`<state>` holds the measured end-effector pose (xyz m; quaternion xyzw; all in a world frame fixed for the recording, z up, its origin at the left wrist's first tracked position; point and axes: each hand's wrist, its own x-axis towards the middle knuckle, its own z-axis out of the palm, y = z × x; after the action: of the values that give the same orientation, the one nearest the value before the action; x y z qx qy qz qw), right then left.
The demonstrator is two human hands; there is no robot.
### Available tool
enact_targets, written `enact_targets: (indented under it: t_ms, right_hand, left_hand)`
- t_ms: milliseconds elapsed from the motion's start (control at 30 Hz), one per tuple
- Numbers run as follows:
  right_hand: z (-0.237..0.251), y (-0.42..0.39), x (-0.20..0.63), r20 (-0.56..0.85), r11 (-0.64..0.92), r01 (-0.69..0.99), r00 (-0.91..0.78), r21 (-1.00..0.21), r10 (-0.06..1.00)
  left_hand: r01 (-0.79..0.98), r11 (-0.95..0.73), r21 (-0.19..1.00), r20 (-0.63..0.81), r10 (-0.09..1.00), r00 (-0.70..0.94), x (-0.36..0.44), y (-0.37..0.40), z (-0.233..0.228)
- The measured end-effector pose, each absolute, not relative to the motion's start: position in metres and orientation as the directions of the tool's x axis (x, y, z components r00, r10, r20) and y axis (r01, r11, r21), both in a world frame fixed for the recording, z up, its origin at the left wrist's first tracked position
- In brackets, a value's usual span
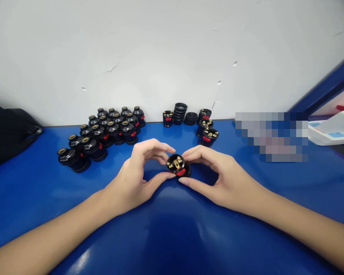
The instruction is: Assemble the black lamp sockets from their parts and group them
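Between my two hands, just above the blue table, is a black lamp socket body (176,163) with brass contacts facing up and a red switch on its near side. My left hand (137,173) is closed around its left side, thumb at the front and fingers behind. From the right, my right hand (218,173) pinches with thumb and fingertips at a black ring-like part (188,170) under and beside the socket body. How far the two parts are joined is hidden.
At the left stand several black domed lamp holders (99,131) in rows. Behind my hands are open socket bodies (210,134), a stack of black rings (180,113) and a single ring (191,118) near the white wall (160,49). A black bag (8,133) lies far left, a white tray (326,137) far right.
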<state>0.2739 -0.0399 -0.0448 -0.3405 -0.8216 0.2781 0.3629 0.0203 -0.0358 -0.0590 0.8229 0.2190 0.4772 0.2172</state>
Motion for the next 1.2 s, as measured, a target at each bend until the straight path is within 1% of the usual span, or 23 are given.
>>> enact_targets:
  t_ms: [100,167,233,300,400,467,533,600,667,700,733,833,933,1000,1100,1200]
  right_hand:
    - [-0.045,-0.038,0.274,0.427,0.658,0.418,-0.522,-0.627,0.739]
    - [-0.045,-0.038,0.274,0.421,0.664,0.429,-0.534,-0.612,0.733]
    - [-0.044,-0.039,0.274,0.416,0.664,0.433,-0.538,-0.610,0.733]
    - [-0.044,-0.039,0.274,0.410,0.659,0.438,-0.537,-0.611,0.737]
    - [-0.043,-0.039,0.274,0.402,0.654,0.448,-0.535,-0.610,0.743]
    - [-0.042,-0.040,0.274,0.403,0.653,0.454,-0.533,-0.606,0.744]
    - [-0.041,-0.041,0.274,0.402,0.653,0.456,-0.533,-0.605,0.745]
    - [-0.040,-0.041,0.273,0.400,0.653,0.451,-0.536,-0.609,0.743]
    - [-0.040,-0.041,0.273,0.393,0.650,0.445,-0.542,-0.616,0.743]
    - [-0.039,-0.041,0.273,0.389,0.648,0.443,-0.544,-0.619,0.744]
    - [-0.039,-0.041,0.273,0.384,0.646,0.444,-0.546,-0.621,0.745]
    - [-0.039,-0.041,0.273,0.375,0.642,0.443,-0.551,-0.625,0.746]
    - [-0.039,-0.041,0.273,0.372,0.641,0.441,-0.553,-0.629,0.745]
    - [-0.040,-0.040,0.273,0.370,0.640,0.444,-0.553,-0.627,0.746]
    - [-0.039,-0.040,0.273,0.370,0.642,0.442,-0.556,-0.627,0.744]
    - [-0.039,-0.040,0.273,0.372,0.643,0.437,-0.556,-0.630,0.743]
  left_hand:
    - [0.176,-0.778,0.603,0.648,0.607,0.460,0.019,-0.036,-0.059]
    - [0.218,-0.755,0.618,0.607,0.635,0.479,0.018,-0.037,-0.056]
    - [0.293,-0.755,0.587,0.582,0.645,0.496,0.015,-0.038,-0.051]
    - [0.407,-0.774,0.485,0.581,0.633,0.512,0.014,-0.038,-0.043]
    - [0.563,-0.787,0.253,0.608,0.582,0.540,0.014,-0.030,-0.026]
    - [0.595,-0.787,0.163,0.670,0.532,0.519,0.017,-0.015,-0.015]
    - [0.630,-0.771,0.092,0.679,0.511,0.526,0.020,0.009,-0.004]
    - [0.643,-0.765,-0.024,0.656,0.474,0.588,0.025,0.039,0.007]
    - [0.619,-0.774,-0.134,0.585,0.443,0.680,0.033,0.070,0.016]
    - [0.607,-0.777,-0.166,0.557,0.434,0.708,0.038,0.085,0.019]
    - [0.603,-0.780,-0.171,0.545,0.435,0.717,0.043,0.097,0.022]
    - [0.596,-0.795,-0.112,0.527,0.461,0.714,0.058,0.122,0.024]
    - [0.591,-0.803,-0.077,0.481,0.489,0.728,0.068,0.134,0.020]
    - [0.598,-0.798,-0.074,0.460,0.505,0.731,0.073,0.138,0.018]
    - [0.595,-0.799,-0.091,0.453,0.499,0.739,0.078,0.141,0.016]
    - [0.589,-0.804,-0.087,0.475,0.486,0.734,0.079,0.140,0.020]
